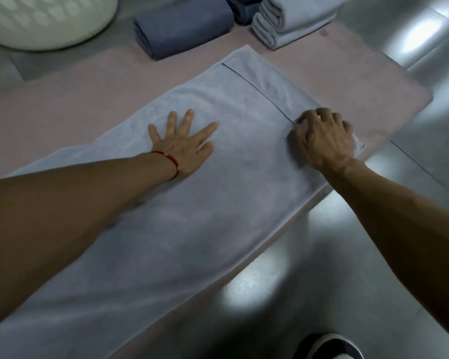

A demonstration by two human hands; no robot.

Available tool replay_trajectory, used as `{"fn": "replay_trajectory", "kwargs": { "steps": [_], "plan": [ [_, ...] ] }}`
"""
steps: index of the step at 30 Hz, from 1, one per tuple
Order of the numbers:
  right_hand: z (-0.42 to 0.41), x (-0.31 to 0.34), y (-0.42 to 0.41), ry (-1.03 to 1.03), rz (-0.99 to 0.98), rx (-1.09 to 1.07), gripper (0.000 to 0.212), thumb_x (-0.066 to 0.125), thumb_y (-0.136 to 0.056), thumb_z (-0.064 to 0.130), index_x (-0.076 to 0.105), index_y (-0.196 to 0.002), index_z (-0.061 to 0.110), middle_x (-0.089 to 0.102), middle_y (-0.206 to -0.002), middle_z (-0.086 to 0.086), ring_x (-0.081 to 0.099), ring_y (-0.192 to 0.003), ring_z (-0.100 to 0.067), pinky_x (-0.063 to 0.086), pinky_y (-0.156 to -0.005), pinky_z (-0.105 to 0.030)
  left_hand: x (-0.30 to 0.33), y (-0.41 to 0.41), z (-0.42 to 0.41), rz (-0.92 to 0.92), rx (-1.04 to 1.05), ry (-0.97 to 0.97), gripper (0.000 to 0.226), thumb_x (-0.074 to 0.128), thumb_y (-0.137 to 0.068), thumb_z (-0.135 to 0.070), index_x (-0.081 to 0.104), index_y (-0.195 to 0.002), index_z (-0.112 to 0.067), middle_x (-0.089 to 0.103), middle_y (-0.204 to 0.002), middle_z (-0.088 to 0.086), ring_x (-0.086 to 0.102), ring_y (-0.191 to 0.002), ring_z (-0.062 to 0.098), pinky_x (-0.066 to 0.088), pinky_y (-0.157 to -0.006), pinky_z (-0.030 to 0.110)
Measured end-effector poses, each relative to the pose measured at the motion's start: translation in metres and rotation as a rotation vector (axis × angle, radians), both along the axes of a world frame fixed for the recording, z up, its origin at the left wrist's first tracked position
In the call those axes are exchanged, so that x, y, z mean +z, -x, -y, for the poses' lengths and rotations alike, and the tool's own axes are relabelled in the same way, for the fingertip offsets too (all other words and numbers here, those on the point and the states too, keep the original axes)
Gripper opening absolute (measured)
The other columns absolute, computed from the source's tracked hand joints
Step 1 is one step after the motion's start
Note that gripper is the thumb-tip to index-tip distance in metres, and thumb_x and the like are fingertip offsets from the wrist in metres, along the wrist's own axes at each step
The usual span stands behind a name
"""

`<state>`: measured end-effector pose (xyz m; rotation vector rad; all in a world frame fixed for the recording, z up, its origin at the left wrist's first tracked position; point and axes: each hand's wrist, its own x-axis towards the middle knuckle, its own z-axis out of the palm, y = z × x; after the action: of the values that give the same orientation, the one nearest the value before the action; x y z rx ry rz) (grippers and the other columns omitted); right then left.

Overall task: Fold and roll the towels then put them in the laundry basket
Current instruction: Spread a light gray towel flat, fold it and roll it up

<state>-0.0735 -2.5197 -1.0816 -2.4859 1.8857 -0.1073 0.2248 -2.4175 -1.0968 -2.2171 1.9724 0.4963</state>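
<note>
A long light-blue towel lies spread lengthwise on a pink mat on the floor, its far end folded over in a flap. My left hand presses flat on the towel with fingers spread. My right hand has curled fingers and grips the towel's right edge at the flap's near corner. The white laundry basket stands at the top left, partly out of view.
A rolled dark-blue towel lies beyond the mat, another dark one behind it. A stack of folded light towels sits at the top right. Shiny grey floor surrounds the mat. A shoe shows at the bottom.
</note>
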Motion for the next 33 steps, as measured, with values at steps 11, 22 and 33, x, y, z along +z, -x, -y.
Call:
{"fn": "replay_trajectory", "kwargs": {
  "steps": [11, 22, 33],
  "plan": [
    [0.132, 0.006, -0.141, -0.126, 0.139, 0.254, 0.043, 0.041, -0.105, 0.023, 0.045, -0.148, 0.022, 0.039, -0.154, -0.008, 0.041, -0.138, -0.034, 0.035, -0.111, -0.052, -0.028, 0.006, 0.03, 0.095, 0.05, 0.283, 0.058, 0.007, -0.095, -0.071, -0.006, -0.151, -0.059, -0.008, -0.169, -0.003, -0.011, -0.153, 0.036, -0.002, -0.105, 0.081],
    [0.233, 0.018, -0.186, 0.019, -0.28, 0.328, 0.034, 0.062, -0.097, 0.03, 0.066, -0.123, 0.008, 0.058, -0.127, -0.025, 0.051, -0.122, -0.044, 0.043, -0.102, -0.053, -0.024, 0.007, 0.028, 0.057, 0.119, 0.414, 0.063, 0.029, -0.097, -0.054, 0.021, -0.157, -0.04, 0.003, -0.169, 0.002, -0.004, -0.155, 0.029, -0.001, -0.111, 0.075],
    [0.006, -0.013, -0.192, -0.18, 0.122, 0.224, 0.075, 0.051, -0.096, 0.033, 0.011, -0.16, 0.028, 0.014, -0.166, -0.009, 0.015, -0.152, -0.029, 0.012, -0.12, -0.062, -0.008, -0.011, 0.035, -0.354, 0.261, 0.24, 0.074, 0.044, -0.092, -0.03, 0.014, -0.159, -0.023, 0.005, -0.168, -0.002, -0.002, -0.155, 0.019, -0.012, -0.118, 0.062]
  ]
}}
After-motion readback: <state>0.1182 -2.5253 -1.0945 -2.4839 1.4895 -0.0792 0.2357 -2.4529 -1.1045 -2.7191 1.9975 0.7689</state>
